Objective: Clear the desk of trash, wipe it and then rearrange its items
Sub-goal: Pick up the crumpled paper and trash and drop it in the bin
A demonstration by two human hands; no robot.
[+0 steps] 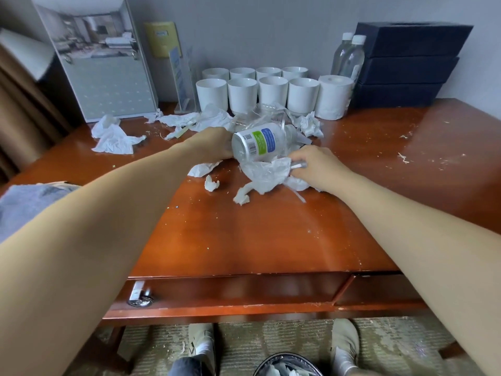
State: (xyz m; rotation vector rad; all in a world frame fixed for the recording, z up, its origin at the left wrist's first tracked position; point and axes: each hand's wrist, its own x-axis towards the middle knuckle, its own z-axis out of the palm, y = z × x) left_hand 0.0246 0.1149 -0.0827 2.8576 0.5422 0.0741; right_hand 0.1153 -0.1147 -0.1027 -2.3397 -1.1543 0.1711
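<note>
Bottle (pixel 254 143) sideways at mid-desk (pixel 244 240), left hand (pixel 214 143) curled round its base. Right hand (pixel 317 166) pinches crumpled wrapper (pixel 267 172). Risk: overfull hands shed scraps, or the bottle knocks cups (pixel 242 95).

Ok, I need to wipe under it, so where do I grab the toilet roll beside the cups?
Take the toilet roll round its curved side, coming from the front or above. It stands upright on end, with white cups close on its left and water bottles and dark boxes behind and right, so those sides look blocked.
</note>
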